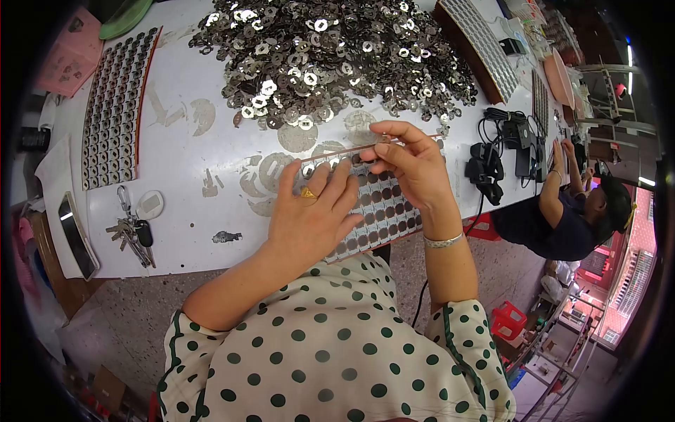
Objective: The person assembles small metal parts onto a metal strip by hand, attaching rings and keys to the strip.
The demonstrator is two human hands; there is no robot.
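Metal-toned discs in rows mark the panel (368,245). What is the state of the hands?

Left hand (309,214): fingers spread and lowered onto the panel's left part, grasping nothing visible. Right hand (420,172): thumb and forefinger brought together, apparently pinching a small piece (385,138), too small to identify.

State the reason for this hold.

Probable function: the left hand steadies the panel, leaving the right thumb and forefinger free for fine handling. This is judged from posture.

Specify the panel's position.

It lies at the near edge of the worktop (179,254), in front of the body. The left hand covers its left part; the right hand is at its far edge. Several rows show between and below them.

Define the outer layout.

Beyond the panel: a heap of loose metal pieces (337,67), likely sited for reach by both hands. Left side: keys (129,233), then a phone (77,235). Right side: black cables (485,165); farther out, a co-worker (562,219) in dark clothing.
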